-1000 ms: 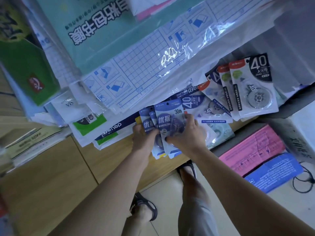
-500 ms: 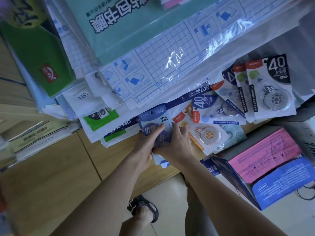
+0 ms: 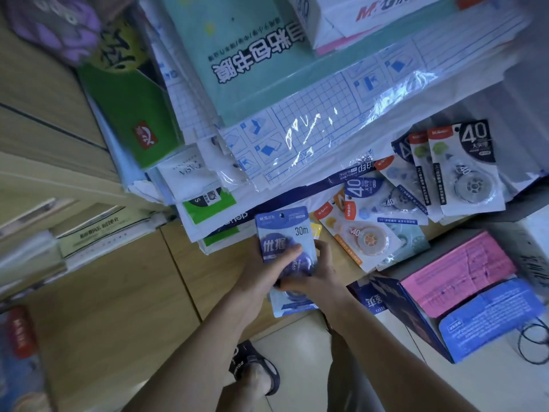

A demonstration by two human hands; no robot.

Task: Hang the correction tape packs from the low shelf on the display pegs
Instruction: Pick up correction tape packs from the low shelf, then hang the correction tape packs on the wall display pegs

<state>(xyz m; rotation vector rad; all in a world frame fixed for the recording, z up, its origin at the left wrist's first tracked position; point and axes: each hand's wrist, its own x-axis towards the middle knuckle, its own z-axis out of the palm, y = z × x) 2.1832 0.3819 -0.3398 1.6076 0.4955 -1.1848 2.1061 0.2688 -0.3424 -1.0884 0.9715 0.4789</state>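
Nearest: my foot in a dark sandal (image 3: 255, 371) on the pale floor tile.

Both forearms reach forward to a small stack of blue correction tape packs (image 3: 286, 233) held over the front edge of the low shelf (image 3: 178, 292). My left hand (image 3: 261, 273) grips the stack from the left, thumb laid across the face of the top pack, which reads "30m". My right hand (image 3: 322, 272) closes on the stack from the right and below, fingers curled around its edge. At least one more blue pack pokes out beneath my hands.

Just right of the stack, flat on the shelf: an orange-wheeled pack (image 3: 365, 237), overlapping a blue "40" pack (image 3: 383, 200). Farther right, a fanned group of grey-wheeled "40" packs (image 3: 466, 173).

Right, below shelf level: an open carton (image 3: 475, 298) with pink and blue sheets inside.

Beyond: clear-wrapped grid sheets (image 3: 312, 129), a teal book-cover pack (image 3: 243, 55), a green box (image 3: 130, 114) at left. Display pegs not in view.
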